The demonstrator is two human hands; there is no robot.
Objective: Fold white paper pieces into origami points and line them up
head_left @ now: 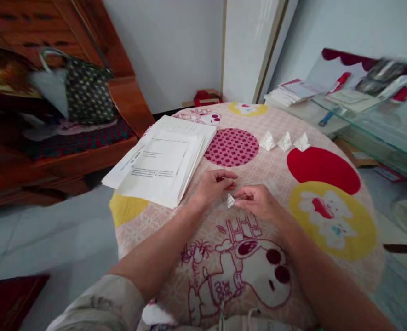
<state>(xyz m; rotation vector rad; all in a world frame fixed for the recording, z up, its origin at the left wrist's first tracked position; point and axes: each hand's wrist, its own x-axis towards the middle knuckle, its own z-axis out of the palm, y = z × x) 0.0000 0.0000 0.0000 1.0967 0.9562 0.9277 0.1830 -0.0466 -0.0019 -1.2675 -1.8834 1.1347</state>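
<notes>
A small white folded-paper piece [231,201], pointed at the top and printed with text, is pinched by the fingertips of my right hand [258,200]. My left hand [214,186] is close by on the left, its fingers loosely bent and apart, with nothing visible in them. Both hands are low over the middle of the round table. Farther back on the right, three pointed folded papers stand in a row: a left one [267,141], a middle one [285,142] and a right one [301,142].
A stack of printed paper sheets [158,156] lies on the patterned tablecloth [203,239], left of my hands. To the right is a glass shelf [372,122] with papers and other objects. A wooden bench [120,101] with bags stands at the left.
</notes>
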